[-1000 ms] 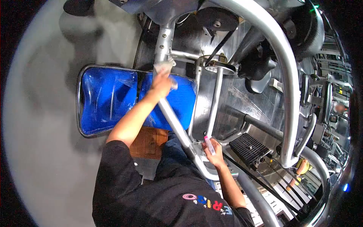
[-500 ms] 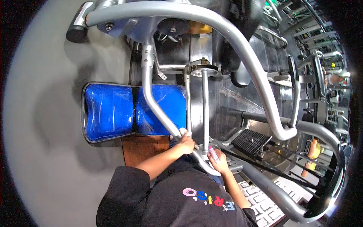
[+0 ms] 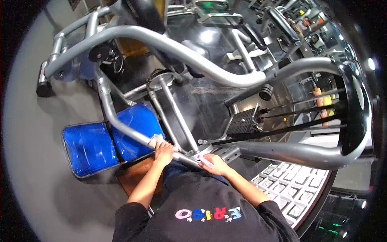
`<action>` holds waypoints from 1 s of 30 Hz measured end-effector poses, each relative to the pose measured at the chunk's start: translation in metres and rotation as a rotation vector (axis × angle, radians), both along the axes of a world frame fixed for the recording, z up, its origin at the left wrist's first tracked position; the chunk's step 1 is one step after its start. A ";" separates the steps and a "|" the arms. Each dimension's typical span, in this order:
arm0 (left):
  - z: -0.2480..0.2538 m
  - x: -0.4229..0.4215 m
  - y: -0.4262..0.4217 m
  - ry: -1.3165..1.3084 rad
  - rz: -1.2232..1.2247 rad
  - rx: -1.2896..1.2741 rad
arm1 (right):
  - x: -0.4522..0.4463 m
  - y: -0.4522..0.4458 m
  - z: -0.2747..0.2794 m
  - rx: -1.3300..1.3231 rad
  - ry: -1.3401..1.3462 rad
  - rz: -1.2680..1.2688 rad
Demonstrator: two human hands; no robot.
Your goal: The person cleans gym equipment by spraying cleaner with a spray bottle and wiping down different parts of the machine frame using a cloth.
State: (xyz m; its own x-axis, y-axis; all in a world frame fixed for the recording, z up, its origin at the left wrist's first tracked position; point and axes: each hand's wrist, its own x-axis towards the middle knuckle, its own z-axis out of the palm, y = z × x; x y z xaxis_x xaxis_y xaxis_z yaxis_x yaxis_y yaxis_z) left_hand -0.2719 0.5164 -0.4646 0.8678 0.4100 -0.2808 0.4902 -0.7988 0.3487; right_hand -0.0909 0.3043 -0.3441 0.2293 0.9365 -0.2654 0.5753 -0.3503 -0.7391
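Note:
My left hand [image 3: 163,154] is closed around a white cloth [image 3: 155,140], pressing it against the bent silver tube [image 3: 131,132] of a gym machine. Part of the cloth is hidden under my fingers. In my right hand [image 3: 217,165] is a small, slim whitish bottle [image 3: 207,162] with a pink end, held close to the lower joint of the frame. Its label cannot be read. Just left of the tube lies a blue padded seat [image 3: 137,121] with a scuffed, plastic-like cover, and a second blue pad [image 3: 89,149] adjoins it.
A long curved silver bar [image 3: 193,60] arches across the machine above my hands. To the right are a dark weight stack [image 3: 242,121] and a thick grey frame tube [image 3: 290,155]. A white patterned panel [image 3: 292,185] lies lower right. Other gym machines stand behind.
My view has turned, so the machine appears tilted and the pads sit lower left. My left hand and cloth remain on the tube; my right hand still holds the bottle.

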 end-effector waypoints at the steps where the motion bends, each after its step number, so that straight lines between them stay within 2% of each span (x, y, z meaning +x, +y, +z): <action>1: 0.000 0.001 -0.006 -0.006 -0.001 0.011 | 0.002 -0.013 0.000 0.015 -0.014 -0.012; 3: -0.005 0.000 -0.022 -0.086 0.011 0.028 | 0.005 -0.044 0.001 -0.014 -0.014 -0.039; 5: -0.004 0.006 -0.034 -0.044 0.023 0.059 | 0.007 -0.070 0.003 -0.065 -0.047 -0.040; 7: -0.009 0.010 -0.046 -0.048 0.006 0.096 | 0.005 -0.103 -0.005 0.049 -0.026 -0.093; 11: -0.010 0.017 -0.072 -0.057 -0.013 0.161 | 0.001 -0.153 0.006 0.015 0.007 -0.182; 17: -0.007 0.021 -0.082 -0.036 0.108 0.080 | -0.003 -0.210 -0.008 0.026 0.032 -0.242; 23: -0.014 0.009 -0.085 -0.054 0.138 0.008 | -0.004 -0.213 0.006 -0.048 0.064 -0.249; 25: -0.014 0.007 -0.085 -0.125 0.129 0.016 | -0.004 -0.195 0.016 0.104 0.010 -0.108; 27: 0.004 0.017 -0.084 -0.004 0.126 -0.032 | -0.009 -0.183 0.020 0.174 -0.049 -0.102; 30: -0.001 0.034 -0.071 0.028 0.076 0.025 | -0.006 -0.186 0.028 0.300 -0.020 -0.308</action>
